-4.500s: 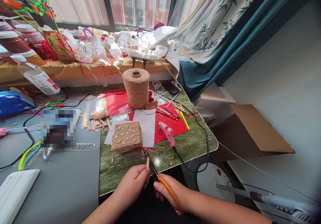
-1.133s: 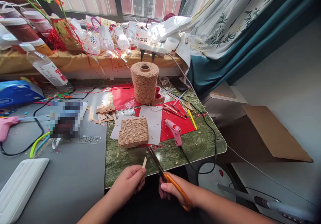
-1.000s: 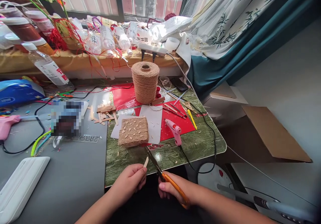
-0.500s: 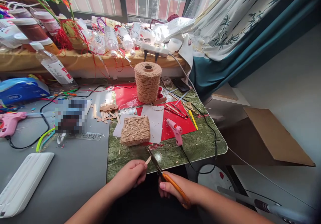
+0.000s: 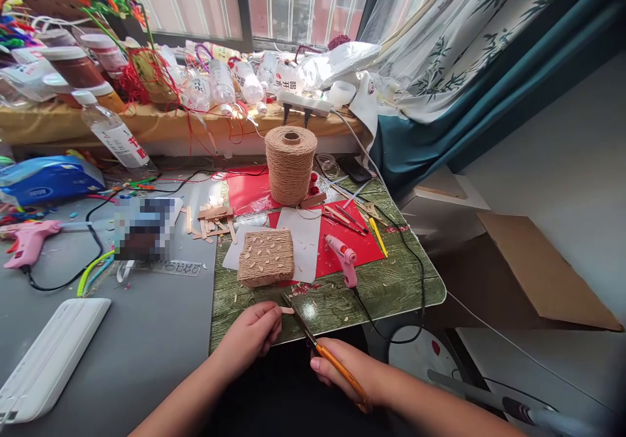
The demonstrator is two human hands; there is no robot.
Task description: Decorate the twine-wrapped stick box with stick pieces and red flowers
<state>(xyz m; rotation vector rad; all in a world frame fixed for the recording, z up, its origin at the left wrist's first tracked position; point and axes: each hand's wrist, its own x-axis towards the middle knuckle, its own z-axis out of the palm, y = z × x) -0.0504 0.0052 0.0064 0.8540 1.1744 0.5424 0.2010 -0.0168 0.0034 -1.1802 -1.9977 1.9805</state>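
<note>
My left hand [image 5: 250, 334] pinches a short piece of wooden stick [image 5: 287, 310] at the near edge of the green board [image 5: 391, 287]. My right hand [image 5: 345, 368] grips orange-handled scissors [image 5: 323, 349]; their blades reach up to the stick's tip. Just beyond lies a twine-wrapped square block [image 5: 266, 257] dotted with small wood chips, on white paper. A large spool of jute twine [image 5: 290, 164] stands further back on red paper. A pink glue gun [image 5: 343, 257] lies to the right of the block.
Loose wooden sticks [image 5: 211, 218] lie left of the board. A second pink glue gun [image 5: 29, 242], a white flat case [image 5: 49, 359] and a blue packet [image 5: 46, 179] sit on the grey table. Bottles and a power strip [image 5: 304, 103] crowd the window sill. A cardboard box [image 5: 533, 271] stands at the right.
The stick piece has tilted from upright to nearly flat in my left hand, and the scissor blades have come against its tip. The view has shifted a little to the left.
</note>
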